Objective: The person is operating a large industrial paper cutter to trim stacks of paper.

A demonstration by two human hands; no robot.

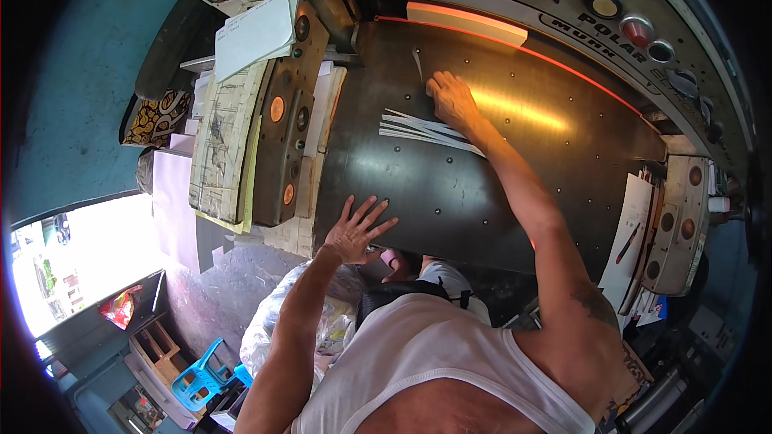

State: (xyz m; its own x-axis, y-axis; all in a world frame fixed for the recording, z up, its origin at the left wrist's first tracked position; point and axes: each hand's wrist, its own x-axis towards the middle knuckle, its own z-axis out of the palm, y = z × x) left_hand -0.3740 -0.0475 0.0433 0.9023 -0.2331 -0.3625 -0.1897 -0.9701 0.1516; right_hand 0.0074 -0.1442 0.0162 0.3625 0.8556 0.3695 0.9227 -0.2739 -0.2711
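My left hand (358, 231) lies flat with its fingers spread at the near left edge of a dark metal machine bed (386, 177). My right hand (453, 98) reaches far over the bed, its fingers curled downward; whatever they pinch, if anything, is hidden. Just left of those fingertips lies a single thin paper strip (417, 63). A loose sheaf of narrow white paper strips (426, 130) fans out on the bed below my right hand, its right end passing under my wrist.
At the back, a pale bar (466, 24) runs beneath a control panel (579, 8) with knobs and a red lamp. Stacked papers (257, 32) rest on the left side. A pen (629, 243) lies on white sheets at the right. A plastic bag (281, 313) stands below left.
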